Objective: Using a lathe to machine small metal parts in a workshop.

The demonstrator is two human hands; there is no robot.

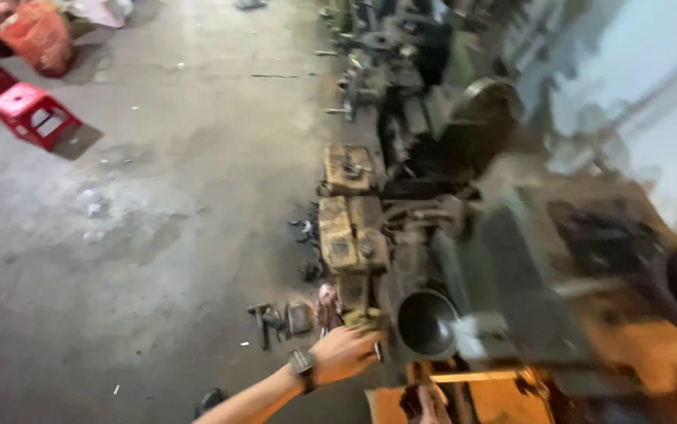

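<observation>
— Where's the hand, and what has it got?

— The left hand (348,352), watch on its wrist, is at the near end of the lathe (432,235), on the edge that faces the concrete floor (158,196). Its fingers are curled closed around a small dark handle (377,351), just beside the round dark opening (426,322) in the machine.

— And the right hand?

— A blurred pinkish shape at the bottom edge may be it; I cannot tell, nor whether it is open or closed.

— What step would you call this?

— By my reading, working a control on the lathe: the grip is made, the handle not visibly thrown. Any next move calls for a firm hold and fingers kept out of that opening.

— Which way does the handle lie?

— As far as the blur allows, its long axis runs roughly up and down, the free end pointing down below the fingers.

— Anything else about?

— Two red stools (32,110) well apart at the far left of the floor, and dark scraps (275,318) near the lathe's foot.
</observation>
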